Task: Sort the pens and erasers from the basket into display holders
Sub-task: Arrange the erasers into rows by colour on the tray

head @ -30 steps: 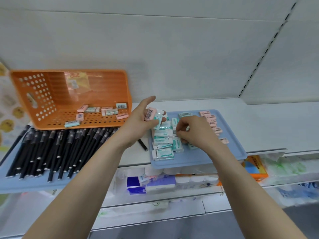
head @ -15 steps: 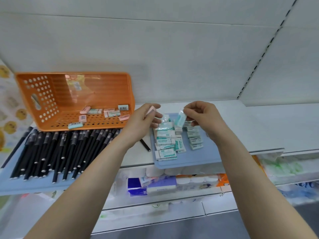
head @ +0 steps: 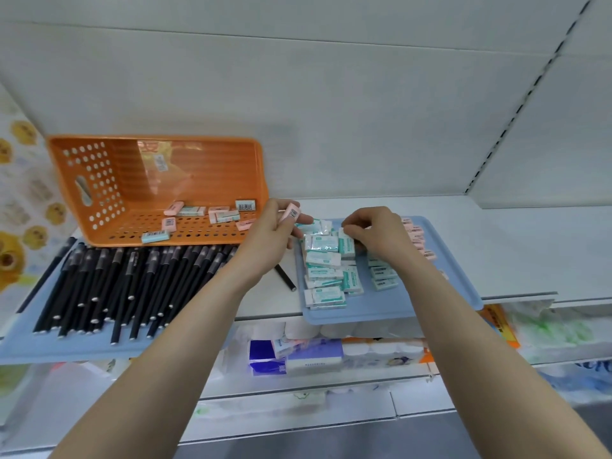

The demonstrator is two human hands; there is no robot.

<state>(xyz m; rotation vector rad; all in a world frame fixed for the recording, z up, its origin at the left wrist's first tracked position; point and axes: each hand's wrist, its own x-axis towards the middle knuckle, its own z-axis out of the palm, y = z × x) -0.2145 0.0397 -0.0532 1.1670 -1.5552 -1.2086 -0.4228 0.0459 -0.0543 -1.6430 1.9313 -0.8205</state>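
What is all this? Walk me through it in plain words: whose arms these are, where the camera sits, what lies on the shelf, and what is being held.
There is no machine here. These are a person's two bare arms, and every picture comes from one wide-angle camera worn on that person's head, looking forward and down.

On the white shelf stands an orange basket, tipped up, with a few leftover erasers inside. In front of it a blue tray holds many black pens. One loose pen lies on the shelf beside it. A second blue tray carries green-and-white erasers and, along its far right side, pink erasers.

The left hand holds a pink barcoded eraser. The right hand pinches an upright green-and-white eraser on that tray.
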